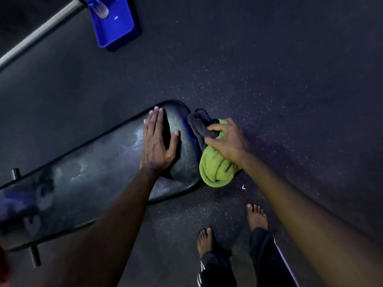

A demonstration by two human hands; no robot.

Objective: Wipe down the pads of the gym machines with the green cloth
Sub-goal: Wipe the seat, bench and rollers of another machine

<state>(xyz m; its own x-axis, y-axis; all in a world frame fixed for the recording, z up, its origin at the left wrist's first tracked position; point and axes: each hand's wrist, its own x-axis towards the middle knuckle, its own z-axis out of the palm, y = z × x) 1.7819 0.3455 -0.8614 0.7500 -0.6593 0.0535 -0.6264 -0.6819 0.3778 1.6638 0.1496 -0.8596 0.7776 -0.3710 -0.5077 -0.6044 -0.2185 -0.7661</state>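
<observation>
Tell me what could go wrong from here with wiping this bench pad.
1. The right hand grips a dark cloth bunched with the green cloth, so the dark one may do the wiping or drop loose.
2. The left hand lies flat on the smeared pad; it could slip or leave fresh marks.
3. The bundle sits at the pad's end edge, so the streaked top may get missed.

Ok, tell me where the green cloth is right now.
Head view, right of centre: the green cloth is bunched in the right hand at the rounded end of the black bench pad, beside the left hand lying flat on that pad.
</observation>
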